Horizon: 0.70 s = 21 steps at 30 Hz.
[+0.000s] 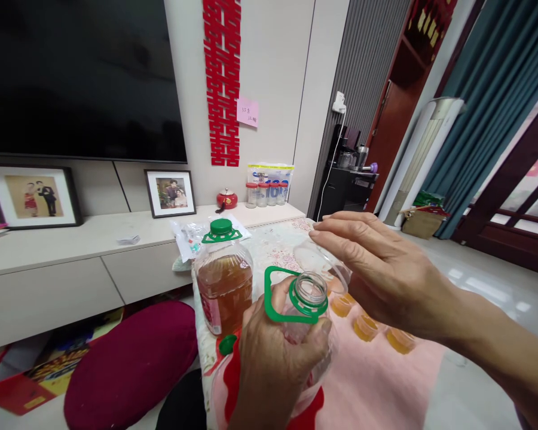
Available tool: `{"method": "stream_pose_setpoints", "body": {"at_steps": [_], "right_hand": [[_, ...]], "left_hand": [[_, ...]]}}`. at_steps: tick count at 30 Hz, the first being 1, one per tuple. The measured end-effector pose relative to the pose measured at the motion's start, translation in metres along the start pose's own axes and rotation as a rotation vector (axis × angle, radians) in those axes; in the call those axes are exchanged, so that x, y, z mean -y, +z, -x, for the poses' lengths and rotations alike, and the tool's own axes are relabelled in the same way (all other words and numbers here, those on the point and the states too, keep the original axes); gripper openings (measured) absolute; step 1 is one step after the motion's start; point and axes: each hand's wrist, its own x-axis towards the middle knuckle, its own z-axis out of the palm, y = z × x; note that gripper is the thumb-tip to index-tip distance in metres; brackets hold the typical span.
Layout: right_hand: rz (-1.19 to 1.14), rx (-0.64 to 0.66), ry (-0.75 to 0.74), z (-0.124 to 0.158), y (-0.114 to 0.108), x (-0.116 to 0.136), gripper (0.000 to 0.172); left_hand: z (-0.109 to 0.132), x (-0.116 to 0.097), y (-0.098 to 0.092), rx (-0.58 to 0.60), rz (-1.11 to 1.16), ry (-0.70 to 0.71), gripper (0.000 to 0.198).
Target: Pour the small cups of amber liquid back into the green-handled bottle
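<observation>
- The left hand [275, 352] has its fingers wrapped around the shoulder of a clear plastic bottle with a green ring handle [311, 297], just below the neck; the bottle's mouth is uncapped and it tilts above the bench.
- The right hand [379, 269] has its fingers stretched out and nearly straight, holding a clear, thin, round plastic piece [316, 258] beside the bottle's mouth; its exact shape is hard to tell, and the thumb is mostly hidden.
- A large clear plastic bottle of amber liquid [226, 292], topped by a green screw cap [221, 227], stands upright to the left of the held bottle.
- A loose round green plastic cap [228, 344] lies near that bottle's base.
- Small clear cups of orange-amber contents [365, 327] sit below the right hand, on a soft pink cloth [381, 382].
- The pink cloth lies over the bench with a pale floral cover [283, 258].
- A maroon round cushion [134, 364] is left of the bench.
</observation>
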Motion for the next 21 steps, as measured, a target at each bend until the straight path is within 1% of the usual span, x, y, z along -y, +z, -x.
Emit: {"method": "stream_pose_setpoints", "body": {"at_steps": [4, 7, 10, 14, 21], "right_hand": [[0.02, 0.036, -0.012, -0.002, -0.002, 0.002, 0.037], [0.026, 0.057, -0.041, -0.004, -0.004, 0.005, 0.036], [0.034, 0.07, -0.062, -0.007, -0.006, 0.006, 0.034], [0.039, 0.081, -0.073, -0.009, -0.006, 0.007, 0.032], [0.071, 0.115, -0.082, -0.009, -0.006, 0.007, 0.035]], "left_hand": [[0.0, -0.004, 0.0, 0.015, 0.036, -0.025, 0.038], [0.001, -0.007, -0.001, -0.006, 0.062, -0.027, 0.038], [0.002, -0.009, -0.001, -0.009, 0.058, -0.057, 0.041], [0.001, -0.011, -0.003, 0.028, 0.066, -0.094, 0.044], [0.001, -0.01, -0.002, 0.032, 0.019, -0.108, 0.045]]}}
